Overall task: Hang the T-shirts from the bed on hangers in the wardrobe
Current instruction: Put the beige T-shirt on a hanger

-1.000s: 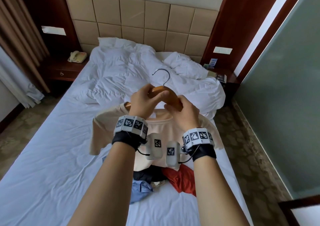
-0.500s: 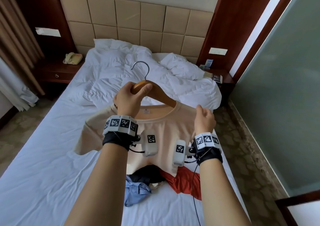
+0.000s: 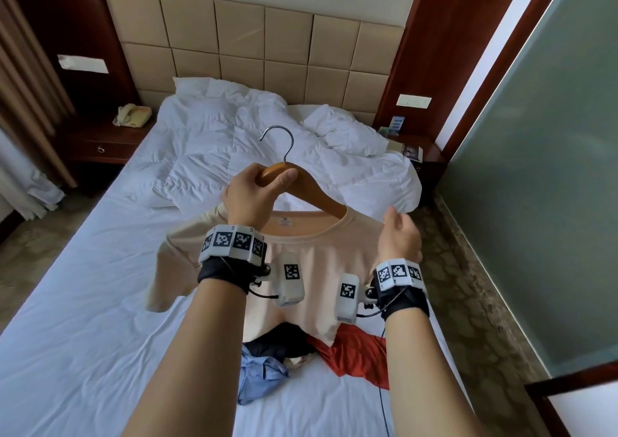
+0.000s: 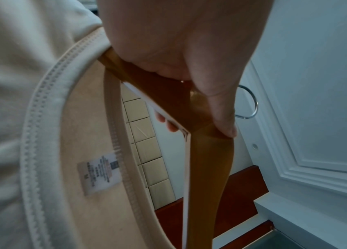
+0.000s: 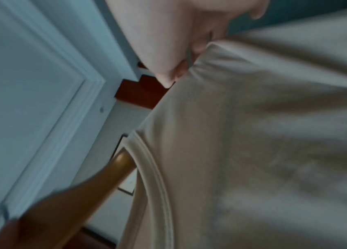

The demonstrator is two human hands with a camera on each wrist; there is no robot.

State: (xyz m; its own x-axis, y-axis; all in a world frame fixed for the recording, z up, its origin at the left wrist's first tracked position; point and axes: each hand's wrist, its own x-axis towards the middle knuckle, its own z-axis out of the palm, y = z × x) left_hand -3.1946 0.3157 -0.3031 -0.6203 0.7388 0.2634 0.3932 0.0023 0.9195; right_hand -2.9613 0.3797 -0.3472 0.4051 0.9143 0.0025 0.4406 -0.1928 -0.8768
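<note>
**Shirt nearly seated on the hanger**

Left hand [image 3: 252, 194] is wrapped around the neck of the wooden hanger [image 3: 302, 186], holding it up over the bed [image 3: 83, 303]. Right hand [image 3: 399, 236] pinches the beige T-shirt [image 3: 311, 262] at the shoulder, probably tugging it over the hanger's arm. More clothes [image 3: 311, 353] are piled on the white sheet below. Padded headboard [image 3: 254, 42] behind; no wardrobe in sight.

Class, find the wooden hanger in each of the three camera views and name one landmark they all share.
Head: wooden hanger sits centre, above the beige T-shirt, gripped by the left hand.
Left wrist: the hanger runs down the centre from under the thumb.
Right wrist: one arm of it enters bottom left, blurred.
Shared landmark: the T-shirt's ribbed neckline.
</note>
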